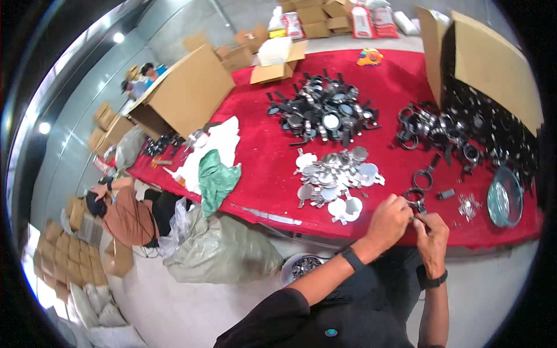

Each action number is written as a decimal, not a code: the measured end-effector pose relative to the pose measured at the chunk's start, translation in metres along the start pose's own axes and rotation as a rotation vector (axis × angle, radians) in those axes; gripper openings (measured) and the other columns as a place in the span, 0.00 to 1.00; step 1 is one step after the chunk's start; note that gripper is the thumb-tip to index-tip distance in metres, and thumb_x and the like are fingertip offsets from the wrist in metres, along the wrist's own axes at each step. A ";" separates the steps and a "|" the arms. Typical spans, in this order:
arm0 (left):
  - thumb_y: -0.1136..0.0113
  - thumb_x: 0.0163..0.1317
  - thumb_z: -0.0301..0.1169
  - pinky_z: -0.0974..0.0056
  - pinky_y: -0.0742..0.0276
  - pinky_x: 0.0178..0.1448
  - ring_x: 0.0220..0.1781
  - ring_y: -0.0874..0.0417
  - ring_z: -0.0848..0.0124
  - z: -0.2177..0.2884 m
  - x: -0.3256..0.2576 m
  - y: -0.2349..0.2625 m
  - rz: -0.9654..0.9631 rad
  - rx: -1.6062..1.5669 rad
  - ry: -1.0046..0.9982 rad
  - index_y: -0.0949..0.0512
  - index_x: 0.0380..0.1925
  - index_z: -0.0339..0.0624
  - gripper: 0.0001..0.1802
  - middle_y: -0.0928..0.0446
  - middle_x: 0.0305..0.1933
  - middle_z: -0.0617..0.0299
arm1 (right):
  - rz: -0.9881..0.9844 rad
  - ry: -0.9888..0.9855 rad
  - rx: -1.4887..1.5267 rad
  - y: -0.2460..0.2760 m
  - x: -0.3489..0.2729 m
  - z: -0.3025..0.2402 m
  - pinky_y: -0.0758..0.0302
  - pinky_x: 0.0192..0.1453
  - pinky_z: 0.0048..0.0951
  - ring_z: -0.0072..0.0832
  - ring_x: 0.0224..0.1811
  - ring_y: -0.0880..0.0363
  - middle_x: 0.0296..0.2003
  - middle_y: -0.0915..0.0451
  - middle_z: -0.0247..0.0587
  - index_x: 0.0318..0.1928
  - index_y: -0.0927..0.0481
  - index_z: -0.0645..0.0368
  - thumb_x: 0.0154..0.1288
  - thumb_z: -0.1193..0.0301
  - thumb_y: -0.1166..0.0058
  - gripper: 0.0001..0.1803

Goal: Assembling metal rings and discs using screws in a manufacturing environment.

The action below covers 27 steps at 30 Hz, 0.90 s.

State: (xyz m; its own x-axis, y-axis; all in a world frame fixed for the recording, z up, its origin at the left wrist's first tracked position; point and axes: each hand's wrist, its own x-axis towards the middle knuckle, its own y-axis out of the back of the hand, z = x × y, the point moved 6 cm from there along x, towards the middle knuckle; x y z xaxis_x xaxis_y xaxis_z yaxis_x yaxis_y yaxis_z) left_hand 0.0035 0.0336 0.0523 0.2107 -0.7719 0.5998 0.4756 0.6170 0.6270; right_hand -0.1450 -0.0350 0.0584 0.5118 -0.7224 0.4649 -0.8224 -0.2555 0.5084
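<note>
Over the table's near edge, my left hand [390, 221] is closed, its fingertips against a black ring part [414, 196] with a short stem. My right hand [433, 236] pinches at the ring's near end; whatever small piece its fingertips grip is hidden. Just beyond lies another black ring with a handle [422, 180]. A small dark grey block [446, 194] rests to the right, beside a scatter of tiny silver pieces [467, 206] and a clear glass bowl [505, 198]. Left of my hands is a pile of flat silver discs with tabs [336, 177].
A heap of black ring parts with discs [325, 110] covers the middle of the red table [261, 145]. An open carton [493, 64] spills black rings at right. Green cloth [217, 177] hangs over the left edge. A bucket of parts [303, 268] and a large sack [223, 249] stand below; a person [127, 214] sits left.
</note>
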 end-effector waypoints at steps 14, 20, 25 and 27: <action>0.31 0.72 0.33 0.45 0.23 0.72 0.68 0.20 0.41 -0.071 0.007 -0.096 -0.277 -0.292 0.297 0.19 0.63 0.34 0.23 0.21 0.64 0.39 | 0.145 -0.514 0.143 0.031 -0.033 0.175 0.20 0.63 0.36 0.33 0.52 0.13 0.50 0.09 0.47 0.56 0.12 0.73 0.80 0.69 0.39 0.17; 0.24 0.66 0.33 0.46 0.19 0.63 0.58 0.16 0.43 -0.064 0.008 -0.080 -0.252 -0.373 0.352 0.15 0.51 0.33 0.19 0.16 0.50 0.42 | 0.237 -0.333 0.053 0.032 -0.016 0.135 0.19 0.64 0.38 0.36 0.54 0.12 0.51 0.09 0.48 0.55 0.12 0.71 0.78 0.71 0.38 0.15; 0.22 0.63 0.34 0.46 0.17 0.59 0.52 0.13 0.44 -0.063 -0.006 -0.066 -0.141 -0.355 0.503 0.16 0.47 0.33 0.19 0.15 0.48 0.41 | 0.195 -0.270 0.023 -0.003 0.008 0.087 0.18 0.63 0.39 0.40 0.52 0.11 0.48 0.10 0.49 0.53 0.11 0.69 0.74 0.76 0.37 0.12; 0.22 0.64 0.34 0.45 0.17 0.58 0.52 0.12 0.43 -0.061 -0.005 -0.065 -0.107 -0.376 0.500 0.17 0.47 0.33 0.19 0.14 0.48 0.40 | 0.200 -0.203 -0.024 -0.021 0.010 0.081 0.18 0.60 0.40 0.45 0.50 0.11 0.46 0.11 0.51 0.51 0.11 0.67 0.71 0.78 0.37 0.11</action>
State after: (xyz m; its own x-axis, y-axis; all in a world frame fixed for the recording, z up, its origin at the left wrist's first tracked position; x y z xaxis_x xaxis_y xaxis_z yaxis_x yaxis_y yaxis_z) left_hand 0.0236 -0.0125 -0.0220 0.4754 -0.8609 0.1815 0.7645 0.5063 0.3990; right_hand -0.1424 -0.0884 -0.0062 0.2783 -0.8713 0.4043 -0.8945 -0.0817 0.4396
